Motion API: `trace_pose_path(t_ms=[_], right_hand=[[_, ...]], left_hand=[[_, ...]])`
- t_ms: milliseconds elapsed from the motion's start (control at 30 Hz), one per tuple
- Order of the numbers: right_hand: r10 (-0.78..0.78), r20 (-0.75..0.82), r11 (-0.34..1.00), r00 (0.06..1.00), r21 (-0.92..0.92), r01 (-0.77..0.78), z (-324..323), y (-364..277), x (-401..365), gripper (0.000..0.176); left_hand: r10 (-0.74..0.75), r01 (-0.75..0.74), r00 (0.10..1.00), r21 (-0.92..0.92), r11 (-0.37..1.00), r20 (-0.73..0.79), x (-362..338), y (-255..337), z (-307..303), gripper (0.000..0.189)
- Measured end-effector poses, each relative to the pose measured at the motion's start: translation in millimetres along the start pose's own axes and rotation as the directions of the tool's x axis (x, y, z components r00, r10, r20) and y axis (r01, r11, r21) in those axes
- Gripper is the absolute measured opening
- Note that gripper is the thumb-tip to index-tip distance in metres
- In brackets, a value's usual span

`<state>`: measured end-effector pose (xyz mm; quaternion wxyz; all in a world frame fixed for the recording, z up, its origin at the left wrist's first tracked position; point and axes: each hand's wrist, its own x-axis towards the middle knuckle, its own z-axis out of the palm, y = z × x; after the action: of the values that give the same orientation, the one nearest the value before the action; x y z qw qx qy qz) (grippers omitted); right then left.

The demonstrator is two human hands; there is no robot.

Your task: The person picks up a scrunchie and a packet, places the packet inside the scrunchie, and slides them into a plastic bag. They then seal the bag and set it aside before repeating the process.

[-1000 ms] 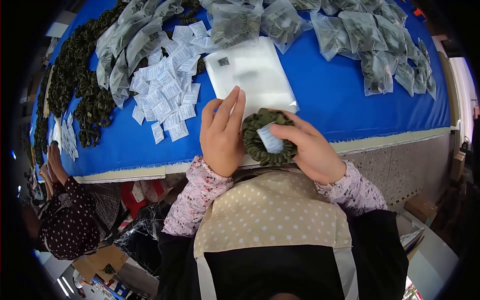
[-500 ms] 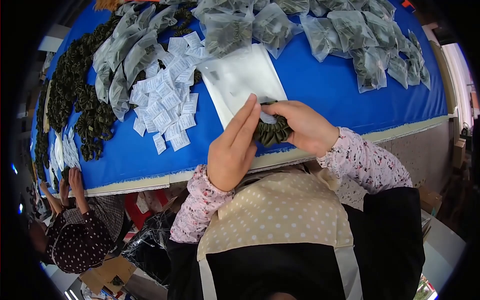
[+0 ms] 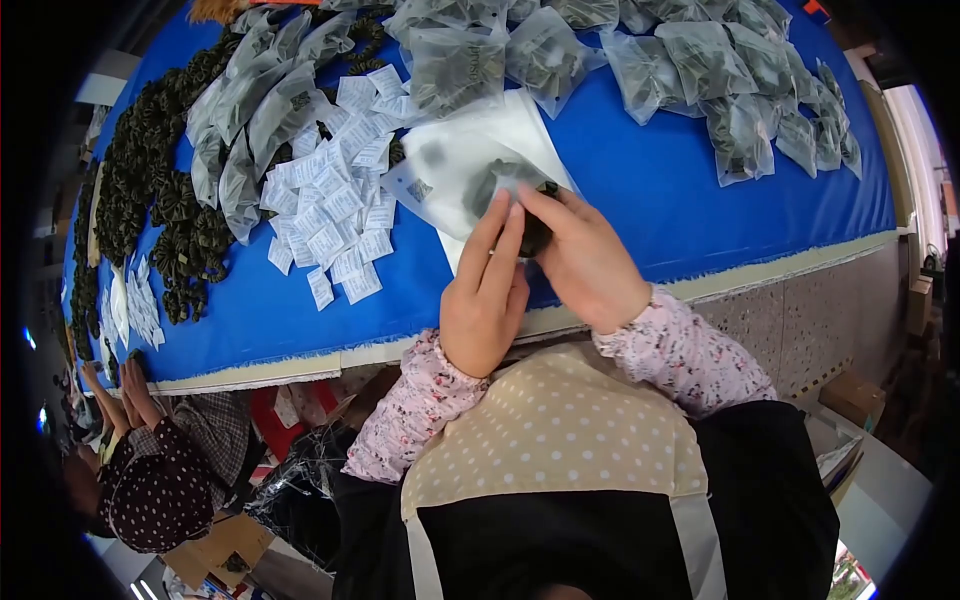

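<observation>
My left hand (image 3: 484,300) pinches the near edge of a translucent plastic bag (image 3: 430,195) between its fingers. Close against it, my right hand (image 3: 590,255) has its fingers and thumb at the bag's mouth, around a dark green scrunchie (image 3: 536,236). Part of the scrunchie shows through the bag and part lies under my fingers. The bag is over a stack of flat white bags (image 3: 540,140) on the blue table. Small white printed packets (image 3: 325,200) lie in a pile to the left.
Filled translucent bags (image 3: 735,80) lie along the far side of the blue table (image 3: 640,200), with more at the upper left. Dark green scrunchies (image 3: 150,150) are heaped at the left. At the lower left, a co-worker's hands (image 3: 140,395) rest at the table edge.
The scrunchie has moved from open view between my hands to partly inside the bag. The bag's far end now lifts and spreads left. My right hand has shifted left.
</observation>
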<state>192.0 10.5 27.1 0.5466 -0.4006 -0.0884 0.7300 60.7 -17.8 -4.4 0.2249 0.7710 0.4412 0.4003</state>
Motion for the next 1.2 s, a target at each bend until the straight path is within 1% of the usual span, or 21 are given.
trace_pose_path(t_ms=[100,167,300,433,467,600,633,767,800,933,967,1033,1100,1133,1167,1200], right_hand=[[0.115,0.108,0.966,0.987,-0.242,-0.086,-7,-23,-14,0.023],[0.168,0.079,0.965,0.983,-0.217,-0.148,-11,-28,-24,0.022],[0.215,0.06,0.961,0.975,-0.192,-0.2,-11,-36,-46,0.022],[0.24,-0.037,0.935,0.97,-0.26,-0.241,-6,-38,-63,0.021],[0.237,-0.042,0.936,0.971,-0.259,-0.24,-7,-37,-61,0.021],[0.23,0.165,0.958,0.959,-0.212,-0.193,-17,-26,-30,0.02],[0.224,0.164,0.959,0.961,-0.211,-0.188,-20,-22,-21,0.02],[0.377,0.284,0.924,0.882,-0.049,-0.379,-35,-9,12,0.023],[0.378,0.285,0.924,0.881,-0.047,-0.381,-34,-9,11,0.023],[0.428,0.217,0.903,0.877,-0.133,-0.408,-17,-13,-11,0.023],[0.435,0.218,0.9,0.874,-0.135,-0.414,-15,-13,-18,0.023],[0.325,0.169,0.906,0.93,-0.339,-0.255,-13,-16,-36,0.021],[0.201,0.149,0.84,0.968,-0.535,-0.092,-13,-17,-45,0.021],[0.209,0.149,0.838,0.967,-0.537,-0.098,-14,-15,-45,0.021],[0.054,0.259,0.717,0.964,-0.682,0.143,-17,-11,-45,0.021],[-0.073,0.395,0.528,0.916,-0.764,0.371,-20,-6,-43,0.021]], left_hand=[[-0.05,0.05,0.999,-0.072,0.996,0.002,-7,-1,-4,0.073],[-0.043,0.042,0.999,-0.062,0.997,-0.004,-7,-2,-5,0.073],[-0.031,0.031,0.999,-0.03,0.999,-0.018,-9,-1,-7,0.074],[0.078,-0.079,0.997,-0.059,0.995,-0.006,-5,-2,-6,0.069],[0.08,-0.08,0.997,-0.064,0.995,-0.005,-5,-2,-5,0.069],[0.07,-0.028,0.99,-0.327,0.945,0.119,-9,-2,-2,0.069],[0.076,-0.032,0.99,-0.329,0.944,0.12,-10,-3,-4,0.069],[0.034,0.044,0.981,-0.387,0.921,0.192,-13,-10,-17,0.067],[0.033,0.045,0.98,-0.385,0.922,0.194,-13,-13,-20,0.067],[-0.005,0.029,0.986,-0.142,0.989,0.169,-14,-17,-36,0.061],[-0.012,0.036,0.986,-0.139,0.99,0.167,-16,-17,-38,0.061],[-0.205,0.205,0.979,-0.105,0.973,0.015,-21,-14,-41,0.057],[-0.383,0.372,0.912,-0.099,0.923,-0.144,-25,-11,-43,0.054],[-0.39,0.378,0.909,-0.099,0.92,-0.147,-26,-8,-44,0.054],[-0.452,0.436,0.884,-0.136,0.89,-0.119,-25,-4,-46,0.052],[-0.509,0.491,0.856,-0.171,0.854,-0.09,-23,0,-48,0.051]])
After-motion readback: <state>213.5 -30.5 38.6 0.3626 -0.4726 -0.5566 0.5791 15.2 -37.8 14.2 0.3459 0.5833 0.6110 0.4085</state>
